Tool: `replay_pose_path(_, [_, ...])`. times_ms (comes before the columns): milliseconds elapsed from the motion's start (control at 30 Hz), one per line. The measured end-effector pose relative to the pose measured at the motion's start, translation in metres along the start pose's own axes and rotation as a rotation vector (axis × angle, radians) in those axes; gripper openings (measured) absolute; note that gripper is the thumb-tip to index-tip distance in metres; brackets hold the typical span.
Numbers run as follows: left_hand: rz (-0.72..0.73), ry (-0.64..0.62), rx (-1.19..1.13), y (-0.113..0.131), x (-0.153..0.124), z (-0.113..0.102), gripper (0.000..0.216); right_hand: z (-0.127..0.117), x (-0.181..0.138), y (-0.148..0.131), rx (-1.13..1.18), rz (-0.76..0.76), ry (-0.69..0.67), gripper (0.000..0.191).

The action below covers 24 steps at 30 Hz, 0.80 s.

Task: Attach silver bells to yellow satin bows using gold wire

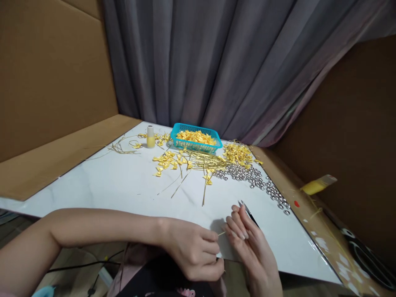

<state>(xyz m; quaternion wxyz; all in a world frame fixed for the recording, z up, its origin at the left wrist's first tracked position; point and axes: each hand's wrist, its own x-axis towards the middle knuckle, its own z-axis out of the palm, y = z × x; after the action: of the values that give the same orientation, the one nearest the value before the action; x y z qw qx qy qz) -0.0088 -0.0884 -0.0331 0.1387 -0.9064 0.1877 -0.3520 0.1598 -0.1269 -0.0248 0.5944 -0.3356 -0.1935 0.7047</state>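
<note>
My left hand [198,249] is closed in a fist near the table's front edge, pinching a thin gold cord [221,234]. The cord's far end runs to the curled fingers of my right hand [252,247], palm turned inward. Behind my right hand, pointed metal blades with a dark shank, like small snips [250,213], stick out. Whether the hand holds them or they lie on the table, I cannot tell. Ahead lies a bundle of gold cords [207,160], with yellow ribbon bows [168,160] beside it and silver oval beads [244,173] to the right.
A blue basket [175,140] of yellow bows stands at the back, with a yellow-and-white bottle [150,138] to its left. More bows [237,153] are piled right of it. Cardboard walls [55,74] flank the white table [117,187]. Black-handled scissors [368,264] sit at the right edge.
</note>
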Motion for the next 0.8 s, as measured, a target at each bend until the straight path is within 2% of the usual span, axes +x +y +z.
replay_pose_path(133, [-0.038,-0.067,-0.038,0.000,-0.001,0.000,0.029,-0.003,0.001,-0.008,-0.071,-0.091,0.101,0.032])
replay_pose_path(233, [-0.115,-0.120,-0.088,0.001,-0.001,-0.003,0.025,-0.006,0.000,-0.012,-0.301,-0.121,0.113,0.041])
replay_pose_path(333, [-0.263,-0.146,-0.121,-0.003,-0.003,-0.013,0.014,-0.008,-0.003,-0.016,-0.556,-0.159,0.141,0.040])
replay_pose_path(400, [-0.417,-0.215,-0.148,-0.014,-0.010,-0.027,0.018,-0.011,-0.004,-0.019,-0.697,-0.155,0.179,0.041])
replay_pose_path(500, [-0.797,-0.366,-0.149,-0.041,-0.037,-0.057,0.016,-0.018,-0.004,-0.027,-0.903,-0.116,0.215,0.050])
replay_pose_path(633, [-1.223,-0.493,-0.259,-0.080,-0.097,-0.094,0.015,-0.028,-0.001,-0.036,-1.188,-0.133,0.322,0.057])
replay_pose_path(733, [-1.410,-0.524,-0.384,-0.092,-0.136,-0.105,0.015,-0.028,0.000,-0.039,-1.319,-0.109,0.379,0.061])
replay_pose_path(800, [-1.440,-0.535,-0.405,-0.093,-0.151,-0.104,0.020,-0.025,0.000,-0.039,-1.320,-0.110,0.371,0.065])
